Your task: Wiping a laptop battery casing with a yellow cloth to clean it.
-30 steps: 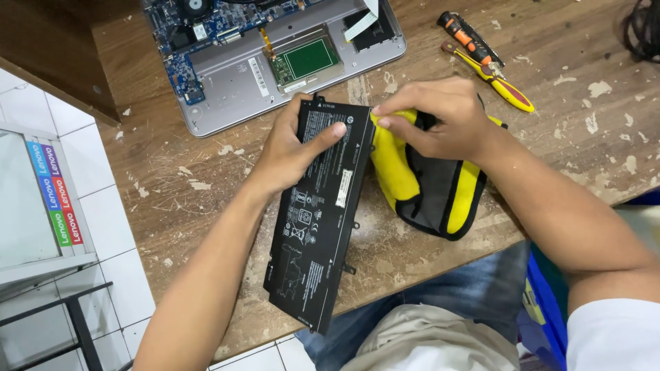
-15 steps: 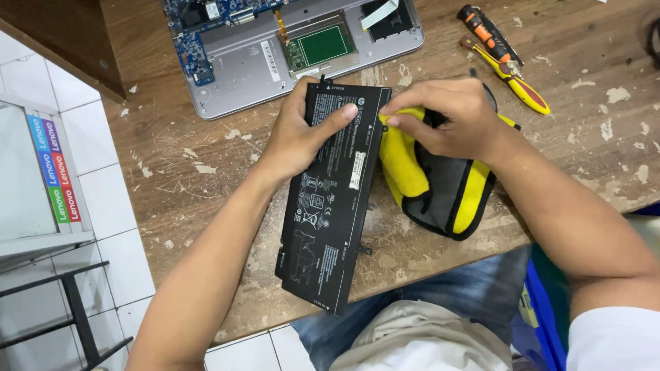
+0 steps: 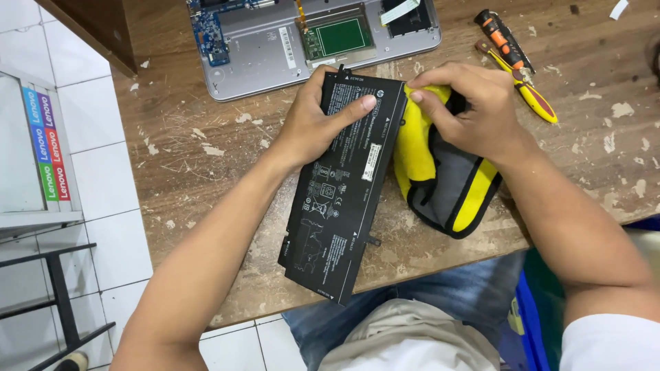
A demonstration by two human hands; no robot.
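A flat black laptop battery [image 3: 340,206] lies lengthwise on the worn wooden table [image 3: 206,178], its near end past the table's front edge. My left hand [image 3: 320,120] rests on its far end, thumb across the top face. My right hand [image 3: 474,106] presses on a yellow, grey and black cloth pouch [image 3: 447,182] right beside the battery, with its fingertips at the battery's upper right corner.
An opened silver laptop base [image 3: 275,51] with a blue circuit board and a green pad lies at the table's far side. Two screwdrivers [image 3: 515,65], one orange and black, one yellow and red, lie at the upper right. A white tiled floor and a metal rack [image 3: 41,206] are on the left.
The view has shifted so everything sits lower and more to the right in the frame. Both hands keep their places on the battery and the pouch.
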